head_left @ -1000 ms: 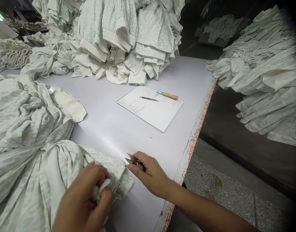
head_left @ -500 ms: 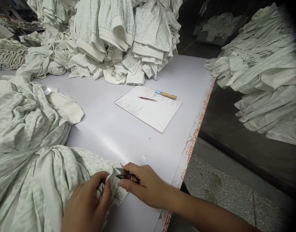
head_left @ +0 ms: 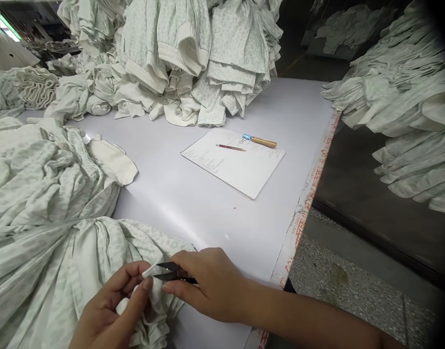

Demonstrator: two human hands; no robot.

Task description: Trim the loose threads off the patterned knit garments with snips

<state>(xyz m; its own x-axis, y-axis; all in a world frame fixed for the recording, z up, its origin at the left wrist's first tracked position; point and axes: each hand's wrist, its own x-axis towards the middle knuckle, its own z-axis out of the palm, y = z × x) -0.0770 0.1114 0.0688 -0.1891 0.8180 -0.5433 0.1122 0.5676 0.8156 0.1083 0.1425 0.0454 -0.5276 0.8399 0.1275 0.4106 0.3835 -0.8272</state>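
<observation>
Between thumb and fingers, my left hand (head_left: 115, 303) pinches the edge of a pale green patterned garment (head_left: 109, 247). A narrow white edge of the cloth stands up from that pinch. My right hand (head_left: 211, 286) grips dark thread snips (head_left: 167, 271), their blades apart and pointing left. The blade tips are right at the white edge, close to my left fingertips; whether they touch it I cannot tell. The rest of the garment lies bunched on the table under and left of my hands.
A stack of paper (head_left: 237, 174) bears a pencil (head_left: 230, 147) and a wooden-handled tool (head_left: 264, 142) beside a blue binder clip (head_left: 246, 137). Garment piles (head_left: 182, 43) stand at the back, with more (head_left: 407, 102) hanging right. The table edge (head_left: 309, 194) is taped.
My left hand has turned and holds the white edge up more plainly. The snips have moved slightly left and show wider-spread blades. The whole view has shifted, so the table appears further right.
</observation>
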